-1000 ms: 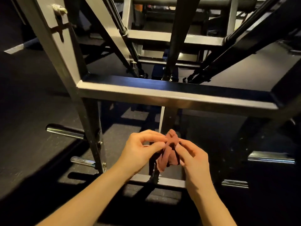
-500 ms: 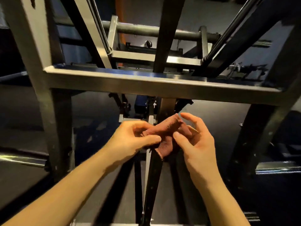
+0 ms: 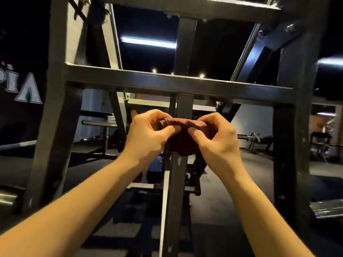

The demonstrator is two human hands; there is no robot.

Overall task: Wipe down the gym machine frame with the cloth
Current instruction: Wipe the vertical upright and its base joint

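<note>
Head view: the cloth (image 3: pixel 182 135) is a small dark reddish-brown wad, bunched and creased. Its top edge is rolled into a lighter ridge that runs between the two hands. The lower part sags in a rounded, shadowed lump.

The left grip (image 3: pixel 148 135), a bare hand, pinches the cloth's left end, with the thumb below and the curled fingers over the top. The right grip (image 3: pixel 218 138) grasps the right end the same way, thumb pressed into the fabric from beneath. Both forearms reach up from the bottom of the picture.

The cloth is held in front of the central post (image 3: pixel 175 182) of the gym machine frame (image 3: pixel 55 127), just under the crossbar (image 3: pixel 167 82). In the dim light it looks to be against the post, though actual contact cannot be made out.

The frame is dull grey painted steel. It has square-section uprights on either side, and slanted members rise behind the crossbar. A ceiling strip light (image 3: pixel 148 42) glows above, seen through the frame's upper opening.
</note>
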